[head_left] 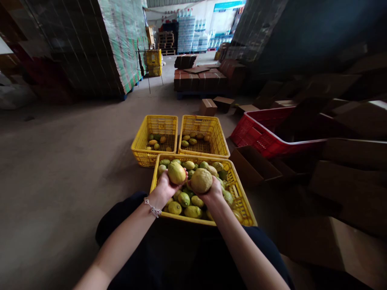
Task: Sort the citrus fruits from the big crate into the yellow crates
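My left hand (pixel 167 186), with a bracelet at the wrist, cups a smooth yellow-green fruit (pixel 176 172) with an orange blush on one side. Beside it, a rounder, rough-skinned dull yellow fruit (pixel 201 180) rests in my right hand (pixel 213 192). Both hands are held over a yellow plastic crate (pixel 245 202), which contains many green and yellow fruits (pixel 192 211). The exact kind of fruit I cannot tell. Behind this crate stand two more yellow crates, the left one (pixel 136 150) and the right one (pixel 223 141), each with a few fruits on its bottom.
To the right are a red crate (pixel 254 135), an open cardboard box (pixel 250 165) and piled flattened cardboard. A small box (pixel 208 107) lies behind the yellow crates, before a low pallet of cartons (pixel 199 81). Wrapped stacked goods (pixel 123 48) rise at the left.
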Tool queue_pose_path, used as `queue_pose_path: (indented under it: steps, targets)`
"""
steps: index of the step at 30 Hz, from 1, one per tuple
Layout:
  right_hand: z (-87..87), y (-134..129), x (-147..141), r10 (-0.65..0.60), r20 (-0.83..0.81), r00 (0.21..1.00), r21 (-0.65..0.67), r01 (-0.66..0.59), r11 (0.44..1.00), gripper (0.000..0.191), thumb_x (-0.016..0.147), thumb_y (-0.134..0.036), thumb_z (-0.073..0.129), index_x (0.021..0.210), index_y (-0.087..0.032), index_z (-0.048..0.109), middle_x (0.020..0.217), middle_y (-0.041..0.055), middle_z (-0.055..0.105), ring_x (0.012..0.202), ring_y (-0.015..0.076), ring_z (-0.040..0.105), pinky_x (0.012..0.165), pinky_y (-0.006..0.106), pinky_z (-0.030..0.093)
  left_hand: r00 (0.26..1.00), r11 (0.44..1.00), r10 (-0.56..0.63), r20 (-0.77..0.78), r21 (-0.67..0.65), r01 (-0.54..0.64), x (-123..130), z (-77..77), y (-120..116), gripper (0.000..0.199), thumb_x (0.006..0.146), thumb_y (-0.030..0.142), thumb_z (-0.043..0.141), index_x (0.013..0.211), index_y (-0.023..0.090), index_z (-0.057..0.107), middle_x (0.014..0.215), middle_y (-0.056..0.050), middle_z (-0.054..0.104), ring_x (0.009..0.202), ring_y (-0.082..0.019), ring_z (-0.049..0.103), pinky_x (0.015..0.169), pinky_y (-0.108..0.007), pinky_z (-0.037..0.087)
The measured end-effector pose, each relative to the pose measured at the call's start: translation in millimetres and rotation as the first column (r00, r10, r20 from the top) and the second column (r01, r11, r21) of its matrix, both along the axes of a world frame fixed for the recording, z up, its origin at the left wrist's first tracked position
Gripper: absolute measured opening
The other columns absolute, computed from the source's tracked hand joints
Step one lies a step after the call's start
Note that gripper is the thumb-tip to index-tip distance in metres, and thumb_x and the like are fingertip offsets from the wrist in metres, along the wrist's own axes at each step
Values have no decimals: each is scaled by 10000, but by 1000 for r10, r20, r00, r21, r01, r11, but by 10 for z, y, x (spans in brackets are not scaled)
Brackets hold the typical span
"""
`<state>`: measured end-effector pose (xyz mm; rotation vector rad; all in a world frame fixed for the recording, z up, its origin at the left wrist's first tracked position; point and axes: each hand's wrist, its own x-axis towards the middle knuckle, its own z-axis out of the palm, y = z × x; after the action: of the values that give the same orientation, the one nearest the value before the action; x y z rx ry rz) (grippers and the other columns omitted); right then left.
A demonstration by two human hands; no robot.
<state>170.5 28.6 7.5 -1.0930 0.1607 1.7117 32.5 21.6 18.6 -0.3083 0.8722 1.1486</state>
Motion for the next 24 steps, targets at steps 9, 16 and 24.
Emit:
queue_pose_path:
  steps: [9,16,24]
  targets:
    - [135,-28,-57,30,54,998,-90,-25,996,183,938,-248,388,904,-252,568,657,-11,614,570,206,619,626,393,628,997,998,68,-45,-15,-69,-30,-1,14,413,1020,449,440,1268,190,645,953,-126,732,739,-257,726,588,-364,634]
    - [133,-18,-41,35,73,997,-117,-26,993,199,955,-267,405,865,-258,582,718,5,658,636,211,648,532,346,607,999,998,4,-36,-65,-6,-4,42,4,460,1041,466,400,1315,164,613,959,-147,721,712,-247,707,536,-331,605]
    - [-6,2,1,-45,51,998,-87,50,995,147,923,-273,465,876,-265,604,750,-7,678,667,207,656,634,395,648,994,997,69,-79,-10,-70,-15,22,14,361,1010,421,442,1201,193,647,898,-107,708,730,-246,717,583,-371,646]
